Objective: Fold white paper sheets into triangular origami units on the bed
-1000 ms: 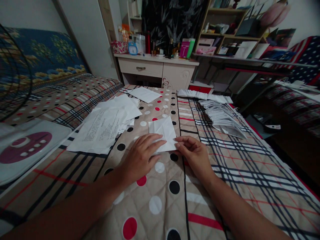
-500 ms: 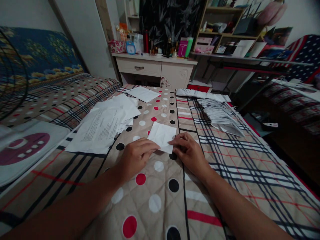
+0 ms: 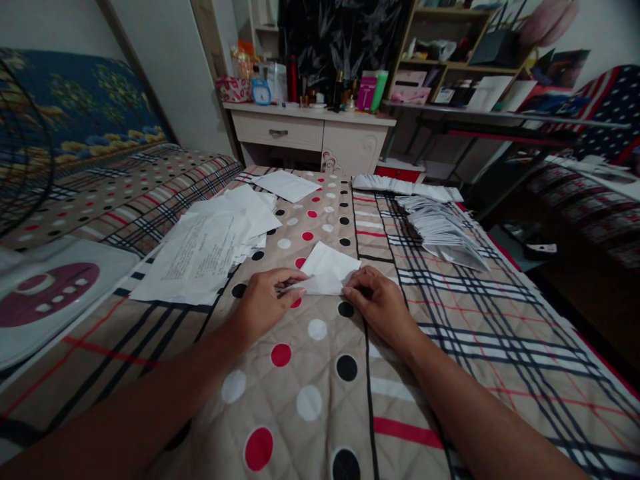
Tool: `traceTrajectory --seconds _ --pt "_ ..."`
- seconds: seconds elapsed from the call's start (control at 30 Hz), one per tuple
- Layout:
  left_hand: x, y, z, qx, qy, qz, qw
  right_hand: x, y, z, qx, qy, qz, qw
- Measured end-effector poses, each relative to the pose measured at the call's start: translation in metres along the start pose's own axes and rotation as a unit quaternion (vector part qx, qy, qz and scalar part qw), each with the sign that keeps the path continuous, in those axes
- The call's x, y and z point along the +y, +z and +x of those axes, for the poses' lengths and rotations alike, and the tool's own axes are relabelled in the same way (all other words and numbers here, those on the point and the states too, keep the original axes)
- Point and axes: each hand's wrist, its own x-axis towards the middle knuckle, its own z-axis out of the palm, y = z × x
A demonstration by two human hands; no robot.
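A white sheet of paper, partly folded, lies on the quilted bedspread in front of me. My left hand pinches its near left edge, fingers closed on the paper. My right hand pinches the near right edge, thumb and fingers together. The near edge of the sheet is lifted off the spread between both hands. A loose pile of white printed sheets lies to the left. A fanned row of folded white papers lies to the right.
One more white sheet lies further back on the spread. A white pad with a maroon mark is at the left. Behind stand a pale dresser with bottles and a clock, and shelves.
The sheet was unfolded flat, then its near edge was lifted and folded over. My left hand went from lying flat on the paper to pinching its edge; both hands shifted slightly nearer.
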Motion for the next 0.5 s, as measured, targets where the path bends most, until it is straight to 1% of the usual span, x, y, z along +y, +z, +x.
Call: traceTrajectory --seconds 0.1,0.17,0.23,0.33,0.4,0.5 --pt "0.001 0.001 -0.001 -0.017 0.005 -0.011 1.000 0.001 0.000 0.000 0.003 -0.005 0.014 1.000" --pt "0.000 0.000 -0.002 -0.018 0.021 -0.002 1.000 0.002 0.002 -0.001 -0.005 -0.013 0.037 0.999" --pt "-0.002 -0.001 -0.002 -0.013 0.061 0.034 0.997 0.003 0.003 -0.001 -0.012 -0.023 0.060 0.998" --pt "-0.005 -0.005 0.001 0.014 0.139 0.112 0.984 0.003 0.004 -0.001 -0.007 -0.042 0.091 0.995" --pt "-0.008 -0.009 0.003 0.033 0.163 0.145 0.975 0.002 0.003 -0.001 -0.003 -0.052 0.102 0.993" --pt "-0.010 -0.014 0.006 0.039 0.177 0.177 0.967 0.000 0.002 -0.002 -0.004 -0.058 0.096 0.994"
